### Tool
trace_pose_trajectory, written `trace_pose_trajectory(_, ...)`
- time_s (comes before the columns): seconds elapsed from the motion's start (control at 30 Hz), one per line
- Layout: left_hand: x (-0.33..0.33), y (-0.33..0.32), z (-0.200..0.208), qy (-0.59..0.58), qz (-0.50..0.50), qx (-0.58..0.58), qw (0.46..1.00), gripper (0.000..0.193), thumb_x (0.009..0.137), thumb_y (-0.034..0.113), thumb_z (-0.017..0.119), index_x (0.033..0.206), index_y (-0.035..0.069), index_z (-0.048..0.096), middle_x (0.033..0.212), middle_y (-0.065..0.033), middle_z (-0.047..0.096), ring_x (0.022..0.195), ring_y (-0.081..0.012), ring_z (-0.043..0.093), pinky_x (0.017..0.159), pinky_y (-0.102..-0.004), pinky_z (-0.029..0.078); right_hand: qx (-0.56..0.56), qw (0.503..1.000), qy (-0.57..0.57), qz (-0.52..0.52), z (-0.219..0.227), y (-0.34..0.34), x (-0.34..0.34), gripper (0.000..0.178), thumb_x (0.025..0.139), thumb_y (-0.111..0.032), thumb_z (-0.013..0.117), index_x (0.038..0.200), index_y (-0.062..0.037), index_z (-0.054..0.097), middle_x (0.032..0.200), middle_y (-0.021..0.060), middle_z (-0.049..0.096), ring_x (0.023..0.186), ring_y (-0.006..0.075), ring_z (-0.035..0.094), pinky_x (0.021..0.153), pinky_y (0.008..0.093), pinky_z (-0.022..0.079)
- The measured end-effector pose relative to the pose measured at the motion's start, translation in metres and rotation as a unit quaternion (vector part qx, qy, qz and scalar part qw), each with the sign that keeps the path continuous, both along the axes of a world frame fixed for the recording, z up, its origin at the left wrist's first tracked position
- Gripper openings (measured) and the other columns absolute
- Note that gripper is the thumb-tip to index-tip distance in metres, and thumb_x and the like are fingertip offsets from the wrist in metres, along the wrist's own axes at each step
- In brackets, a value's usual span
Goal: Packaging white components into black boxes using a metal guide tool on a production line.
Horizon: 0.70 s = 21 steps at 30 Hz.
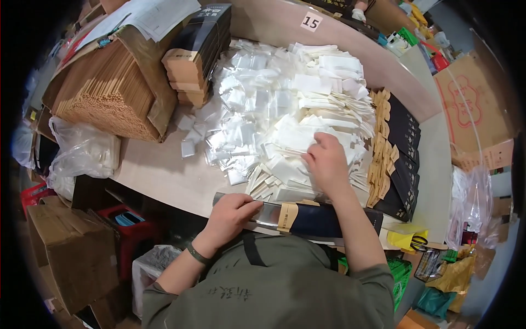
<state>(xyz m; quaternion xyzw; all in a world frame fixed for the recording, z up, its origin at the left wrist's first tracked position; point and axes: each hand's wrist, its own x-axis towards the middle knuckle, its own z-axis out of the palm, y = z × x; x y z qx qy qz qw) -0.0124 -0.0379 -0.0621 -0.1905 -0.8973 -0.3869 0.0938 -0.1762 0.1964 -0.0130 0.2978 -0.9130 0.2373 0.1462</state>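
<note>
My left hand [233,216] is closed at the table's front edge on the clear plastic end of a long flat packet. Beyond the fingers, this packet [323,219] shows a tan paper band and a dark navy part, lying along the edge in front of my body. My right hand [329,164] reaches over the heap of flat white paper packets [323,98], thumb and fingers pinched at the edge of one white packet [293,140]. To the left of this heap lies a pile of small clear plastic packets with white contents [241,98].
Dark sleeves with tan ends [402,148] are stacked at the right. A carton [156,82] of tightly packed tan sticks and a bundle of dark packages [205,49] stand at the left. A raised board [378,49] borders the table's far side. Yellow-handled scissors [413,240] lie front right.
</note>
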Motion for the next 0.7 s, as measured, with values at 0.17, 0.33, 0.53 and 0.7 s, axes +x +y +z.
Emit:
trace_pose_trajectory(0.17, -0.002, -0.026, 0.028, 0.044, 0.06, -0.048, 0.996, 0.048, 0.075, 0.006, 0.077, 0.121, 0.011, 0.064, 0.118, -0.0128, 0.063, 0.103, -0.0331, 0.06, 0.087, -0.0414, 0.051, 0.047, 0.999, -0.014, 0.011, -0.001, 0.002, 0.008, 0.013, 0.079, -0.011, 0.074, 0.088, -0.0023, 0.07, 0.101, 0.0129, 0.065, 0.095, 0.0317, 0.062, 0.084, 0.0392, 0.051)
trace_pose_trajectory(0.33, -0.044, -0.152, 0.105, 0.238, 0.276, -0.096, 0.926, 0.041, 0.074, -0.005, 0.075, 0.113, 0.008, 0.069, 0.108, -0.0131, 0.069, 0.104, -0.0321, 0.065, 0.09, -0.041, 0.052, 0.005, 0.999, 0.033, -0.003, 0.022, 0.023, 0.011, 0.01, 0.082, -0.006, 0.07, 0.091, -0.0005, 0.069, 0.097, 0.0131, 0.065, 0.093, 0.0324, 0.063, 0.081, 0.0401, 0.052)
trace_pose_trajectory(0.53, -0.099, -0.268, 0.178, 0.078, 0.437, -0.242, 0.863, 0.03, 0.091, 0.024, 0.067, 0.11, 0.002, 0.07, 0.103, -0.0183, 0.07, 0.093, -0.0342, 0.068, 0.083, -0.0409, 0.053, -0.138, 0.974, -0.14, 0.113, 0.049, -0.012, 0.05, 0.008, 0.089, -0.006, 0.067, 0.093, 0.0002, 0.069, 0.099, 0.0126, 0.067, 0.084, 0.0317, 0.065, 0.077, 0.0353, 0.051)
trace_pose_trajectory(0.7, -0.128, -0.274, 0.201, -0.037, 0.391, -0.361, 0.846, 0.027, 0.087, 0.019, 0.067, 0.107, 0.0, 0.069, 0.099, -0.0221, 0.07, 0.097, -0.0396, 0.066, 0.084, -0.0439, 0.052, 0.006, 0.943, -0.27, 0.194, -0.003, -0.044, 0.079, 0.009, 0.086, -0.011, 0.071, 0.09, -0.0035, 0.072, 0.095, 0.0127, 0.066, 0.089, 0.0311, 0.063, 0.081, 0.0369, 0.05)
